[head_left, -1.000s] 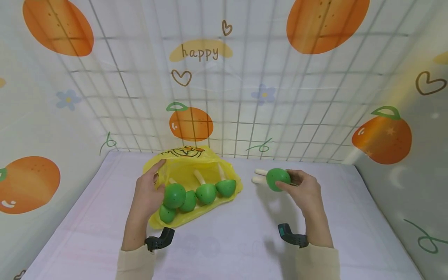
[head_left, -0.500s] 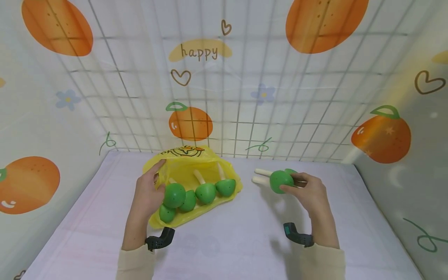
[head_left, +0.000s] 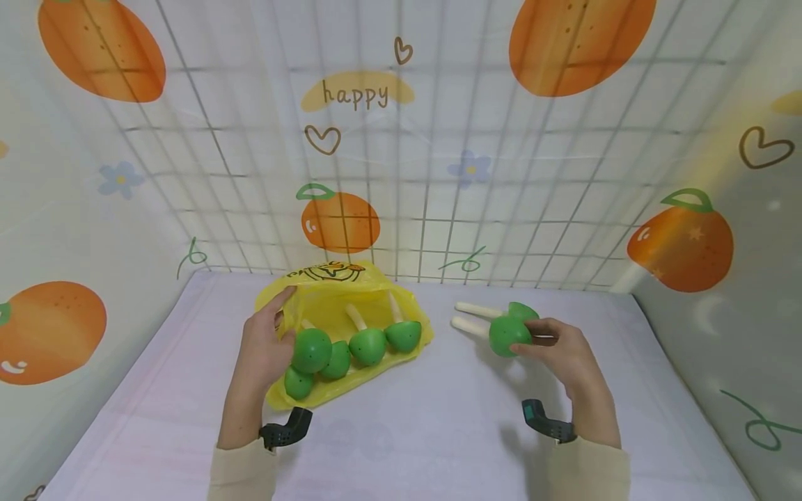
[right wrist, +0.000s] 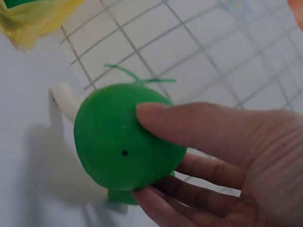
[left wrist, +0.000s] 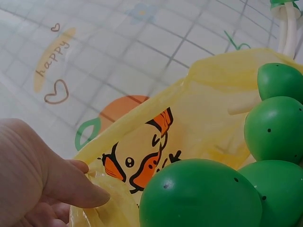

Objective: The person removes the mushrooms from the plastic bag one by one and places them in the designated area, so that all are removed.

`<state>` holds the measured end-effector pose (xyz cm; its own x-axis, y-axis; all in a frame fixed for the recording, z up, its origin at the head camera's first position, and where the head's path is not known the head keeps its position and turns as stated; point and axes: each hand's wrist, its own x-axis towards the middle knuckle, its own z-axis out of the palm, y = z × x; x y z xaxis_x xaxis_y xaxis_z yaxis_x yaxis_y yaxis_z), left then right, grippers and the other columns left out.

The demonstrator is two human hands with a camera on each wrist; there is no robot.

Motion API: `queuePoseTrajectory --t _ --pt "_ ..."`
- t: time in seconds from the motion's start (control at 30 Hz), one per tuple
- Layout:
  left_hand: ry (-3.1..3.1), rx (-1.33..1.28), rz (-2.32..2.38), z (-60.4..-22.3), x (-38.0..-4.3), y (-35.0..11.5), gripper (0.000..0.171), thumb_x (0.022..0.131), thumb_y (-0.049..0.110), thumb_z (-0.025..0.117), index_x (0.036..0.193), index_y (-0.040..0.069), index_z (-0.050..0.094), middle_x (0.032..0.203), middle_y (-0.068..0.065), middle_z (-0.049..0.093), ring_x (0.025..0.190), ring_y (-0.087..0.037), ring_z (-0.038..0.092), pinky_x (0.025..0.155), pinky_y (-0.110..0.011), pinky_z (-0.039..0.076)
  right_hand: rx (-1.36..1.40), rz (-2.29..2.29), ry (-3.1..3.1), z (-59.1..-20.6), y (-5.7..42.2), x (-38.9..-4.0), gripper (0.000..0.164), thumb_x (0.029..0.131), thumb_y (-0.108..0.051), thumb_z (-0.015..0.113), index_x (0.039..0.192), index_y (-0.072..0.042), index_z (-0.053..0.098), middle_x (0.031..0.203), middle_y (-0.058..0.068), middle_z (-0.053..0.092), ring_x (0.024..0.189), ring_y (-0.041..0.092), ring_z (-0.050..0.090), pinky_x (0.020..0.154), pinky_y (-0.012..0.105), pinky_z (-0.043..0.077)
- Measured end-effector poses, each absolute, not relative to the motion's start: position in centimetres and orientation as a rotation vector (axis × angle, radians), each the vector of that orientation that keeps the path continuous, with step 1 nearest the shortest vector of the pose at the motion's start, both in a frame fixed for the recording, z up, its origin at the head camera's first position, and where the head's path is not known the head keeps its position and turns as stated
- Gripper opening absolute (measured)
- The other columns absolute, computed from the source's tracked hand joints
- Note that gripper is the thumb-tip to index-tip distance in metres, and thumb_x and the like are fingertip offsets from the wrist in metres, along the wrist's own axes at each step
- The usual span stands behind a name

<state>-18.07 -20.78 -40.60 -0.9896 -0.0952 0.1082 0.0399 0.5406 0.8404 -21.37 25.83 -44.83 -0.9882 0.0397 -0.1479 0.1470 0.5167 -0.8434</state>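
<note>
My left hand (head_left: 269, 348) pinches the left edge of a yellow plastic bag (head_left: 407, 296) with a printed duck, holding its mouth open. Inside the mouth lie several toy mushrooms with green, black-dotted caps and pale stems; the largest-looking cap (left wrist: 199, 198) sits beside my thumb. At the right, my right hand (head_left: 560, 351) grips the green cap of another toy mushroom (head_left: 507, 336), thumb on the near side and fingers round the far side. Its pale stem points left. Just behind it a second toy mushroom (head_left: 521, 311) lies with its stem alongside, its cap partly hidden.
A pale cloth covers the table (head_left: 401, 431), between the bag and the right-hand mushrooms too. Behind it stands a wire grid (head_left: 432, 229) with a printed curtain of oranges and hearts. Each wrist wears a black camera mount (head_left: 288, 426).
My right hand has shifted right and toward me with the cap, lengthening the visible stem and uncovering the mushroom behind. The left hand and the bag stay still.
</note>
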Motion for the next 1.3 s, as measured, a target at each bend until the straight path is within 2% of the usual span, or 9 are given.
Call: queuePoseTrajectory --t 0.2,0.47,0.7,0.9,1.3 --pt "-2.614 0.03 -1.457 -40.8 -18.1 -20.8 0.074 0.096 -0.014 0.053 0.163 0.015 0.041 0.167 -0.018 0.034 0.15 -0.043 0.037 0.116 -0.054 0.04 0.137 -1.493 2.608 -45.8 26.7 -21.6 0.071 0.088 -0.023 0.087 0.144 0.004 0.053 0.141 0.027 0.058 0.13 0.041 0.054 0.108 0.061 0.042" --pt "-2.612 0.03 -1.454 -40.9 -18.1 -20.8 0.073 0.096 -0.013 0.054 0.162 0.014 0.042 0.166 -0.019 0.036 0.15 -0.042 0.037 0.117 -0.054 0.039 0.069 -1.454 2.582 -46.1 26.9 -21.6 0.069 0.085 -0.024 0.089 0.138 0.004 0.055 0.137 0.024 0.06 0.124 0.04 0.058 0.101 0.051 0.047" --pt "-2.614 0.038 -1.467 -40.8 -18.1 -20.8 0.074 0.096 -0.013 0.053 0.163 0.015 0.041 0.167 -0.018 0.035 0.15 -0.042 0.037 0.117 -0.054 0.039 0.009 -1.373 2.597 -46.5 26.9 -21.8 0.071 0.085 -0.019 0.089 0.138 0.009 0.049 0.136 0.029 0.057 0.123 0.044 0.058 0.102 0.058 0.047" --pt "-2.613 0.034 -1.469 -40.8 -18.1 -20.9 0.074 0.096 -0.013 0.053 0.163 0.015 0.041 0.166 -0.018 0.036 0.15 -0.041 0.038 0.116 -0.053 0.041 -0.029 -1.337 2.641 -46.9 26.6 -22.0 0.069 0.081 -0.009 0.09 0.131 0.012 0.048 0.13 0.031 0.058 0.119 0.046 0.059 0.098 0.054 0.048" --pt "-2.612 0.03 -1.462 -40.9 -18.1 -20.9 0.074 0.095 -0.014 0.053 0.163 0.014 0.04 0.165 -0.018 0.038 0.149 -0.04 0.04 0.115 -0.052 0.043 -0.019 -1.221 2.694 -46.1 26.3 -21.8 0.07 0.079 -0.013 0.092 0.128 0.011 0.049 0.128 0.031 0.06 0.118 0.047 0.059 0.098 0.06 0.049"
